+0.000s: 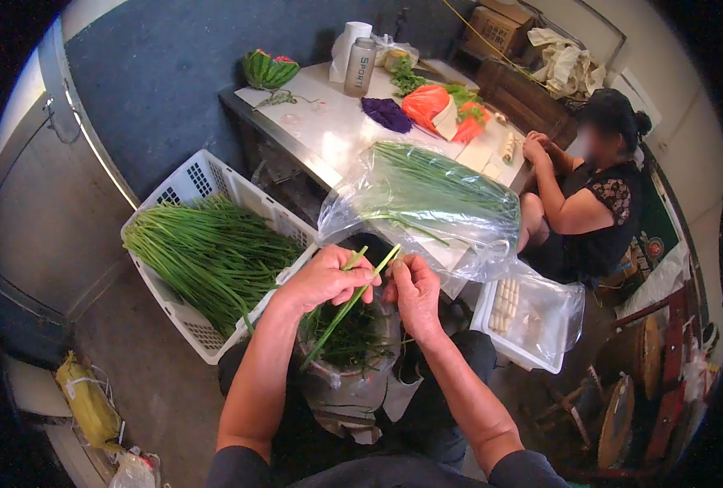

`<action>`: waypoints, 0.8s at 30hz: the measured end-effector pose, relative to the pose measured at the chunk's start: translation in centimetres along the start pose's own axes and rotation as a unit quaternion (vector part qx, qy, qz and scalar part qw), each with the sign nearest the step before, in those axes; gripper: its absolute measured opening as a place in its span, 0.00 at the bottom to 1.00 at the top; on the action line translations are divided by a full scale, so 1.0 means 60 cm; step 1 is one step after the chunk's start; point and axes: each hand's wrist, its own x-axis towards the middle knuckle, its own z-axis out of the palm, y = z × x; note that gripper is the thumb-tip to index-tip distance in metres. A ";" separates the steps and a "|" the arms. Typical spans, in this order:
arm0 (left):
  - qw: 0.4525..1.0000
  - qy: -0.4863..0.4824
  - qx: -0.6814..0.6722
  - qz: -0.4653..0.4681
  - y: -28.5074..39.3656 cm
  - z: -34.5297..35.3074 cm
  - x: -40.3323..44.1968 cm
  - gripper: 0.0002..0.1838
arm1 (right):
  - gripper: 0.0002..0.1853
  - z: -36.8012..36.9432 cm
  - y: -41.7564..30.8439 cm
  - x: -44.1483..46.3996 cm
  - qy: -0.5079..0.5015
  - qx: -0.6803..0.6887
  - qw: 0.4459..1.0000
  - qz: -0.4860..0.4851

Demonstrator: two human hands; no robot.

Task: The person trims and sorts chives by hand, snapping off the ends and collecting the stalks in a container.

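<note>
I see the left hand point(330, 281) grasping thin green stalks point(386, 261) above the container point(337, 392) of greens point(357, 335); the right hand point(415, 294) is curled near their tips, whether gripping I cannot tell

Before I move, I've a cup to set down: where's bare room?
The tabletop between cut watermelon, bottle, purple bundle and plastic bag is bare but for scraps. Floor between white crate and yellow sack looks bare. Right of the purple bundle, orange bags and greens crowd together.
</note>
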 end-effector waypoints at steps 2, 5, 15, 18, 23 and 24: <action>1.000 -0.008 -0.021 0.001 0.010 -0.002 -0.004 0.10 | 0.09 -0.004 0.012 0.001 0.013 0.014 1.000 0.001; 0.998 -0.007 -0.058 0.030 0.009 -0.013 -0.005 0.10 | 0.07 -0.011 0.035 -0.013 -0.019 -0.103 0.995 -0.002; 0.993 0.065 -0.024 0.093 -0.001 -0.037 0.006 0.10 | 0.13 -0.044 0.081 -0.053 -0.137 -0.437 0.887 -0.063; 0.993 0.058 -0.015 0.101 -0.020 -0.033 0.029 0.10 | 0.14 -0.046 0.075 -0.043 -0.126 -0.445 0.886 -0.038; 0.984 0.158 -0.005 0.080 -0.023 -0.027 0.053 0.14 | 0.09 -0.039 0.055 -0.013 -0.103 -0.355 0.914 -0.168; 0.976 0.198 0.027 0.086 -0.030 -0.033 0.066 0.16 | 0.09 -0.037 0.041 -0.006 -0.102 -0.356 0.914 -0.168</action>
